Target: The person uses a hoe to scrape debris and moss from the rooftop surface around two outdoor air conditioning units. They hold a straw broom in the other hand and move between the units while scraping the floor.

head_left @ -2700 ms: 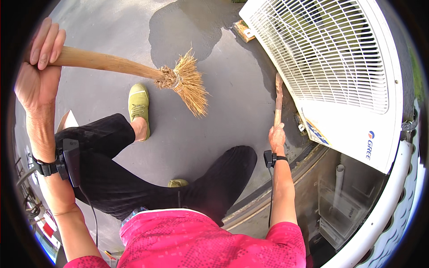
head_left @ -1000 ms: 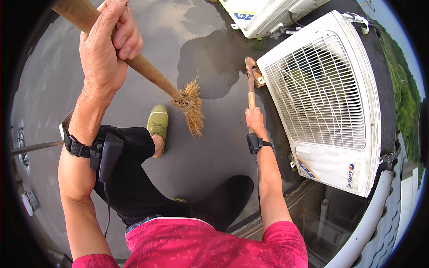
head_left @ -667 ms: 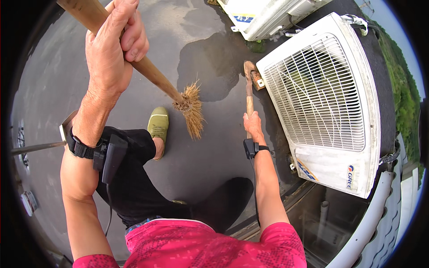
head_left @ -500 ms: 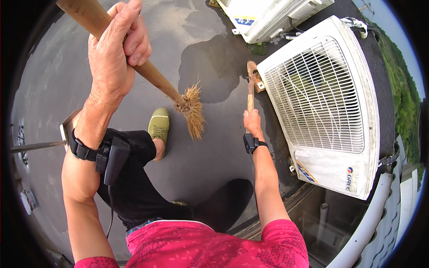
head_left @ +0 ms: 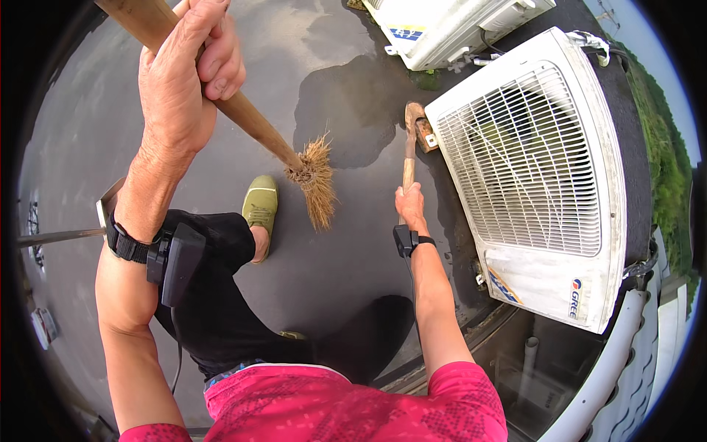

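My left hand is high at the upper left, its fingers wrapped round the wooden handle of a straw broom, whose bristles rest over the dark wet floor beside my green shoe. My right hand grips a short wooden-handled tool with a dull, rusty-looking head. That head lies beside a bracket foot of the white air-conditioner outdoor unit, close along its grille side; whether it touches the foot I cannot tell.
A second white unit stands behind at the top. A dark puddle spreads across the grey floor. A metal pole is at the left. At right are corrugated sheeting, a white rail, a dark recess with a pipe, and greenery.
Since the earliest frame, my left hand moved rightward with the broom, whose handle now slants downward. The tool head reached the bracket foot, and the second unit came into view. Recently, little moved.
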The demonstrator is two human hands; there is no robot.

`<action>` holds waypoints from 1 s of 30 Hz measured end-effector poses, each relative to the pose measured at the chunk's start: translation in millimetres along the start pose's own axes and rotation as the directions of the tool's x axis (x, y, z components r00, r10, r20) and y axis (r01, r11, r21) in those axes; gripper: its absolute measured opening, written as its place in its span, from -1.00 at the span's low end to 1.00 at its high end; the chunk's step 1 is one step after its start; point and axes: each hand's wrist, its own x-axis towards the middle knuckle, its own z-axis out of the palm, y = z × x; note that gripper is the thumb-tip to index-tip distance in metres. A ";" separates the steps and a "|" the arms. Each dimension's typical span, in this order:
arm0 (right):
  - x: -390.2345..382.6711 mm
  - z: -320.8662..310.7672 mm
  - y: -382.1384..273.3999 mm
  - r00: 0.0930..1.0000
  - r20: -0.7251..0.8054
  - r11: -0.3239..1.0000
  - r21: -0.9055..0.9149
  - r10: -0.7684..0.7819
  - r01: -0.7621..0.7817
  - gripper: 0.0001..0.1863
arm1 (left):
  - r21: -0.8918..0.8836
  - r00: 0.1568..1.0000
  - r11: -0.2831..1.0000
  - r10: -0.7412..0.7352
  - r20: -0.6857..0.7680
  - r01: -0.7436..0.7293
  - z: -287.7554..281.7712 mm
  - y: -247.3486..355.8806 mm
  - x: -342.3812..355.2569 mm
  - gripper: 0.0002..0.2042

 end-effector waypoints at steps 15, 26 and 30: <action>-170.0 8.2 6.7 0.958 0.256 0.986 0.071 0.126 -0.148 -0.60 | -0.053 0.994 0.998 -0.036 -0.099 0.031 14.8 10.2 4.1 -0.68; -231.5 -49.4 14.4 0.857 0.511 0.368 0.786 0.067 -0.497 -0.76 | -0.026 0.876 0.925 0.349 -0.331 -0.378 -37.0 33.1 27.7 -0.73; -250.3 -56.1 21.8 0.871 0.424 0.521 0.700 0.248 -0.489 -0.81 | 0.094 0.817 0.888 0.452 -0.357 -0.450 -63.1 35.8 52.7 -0.77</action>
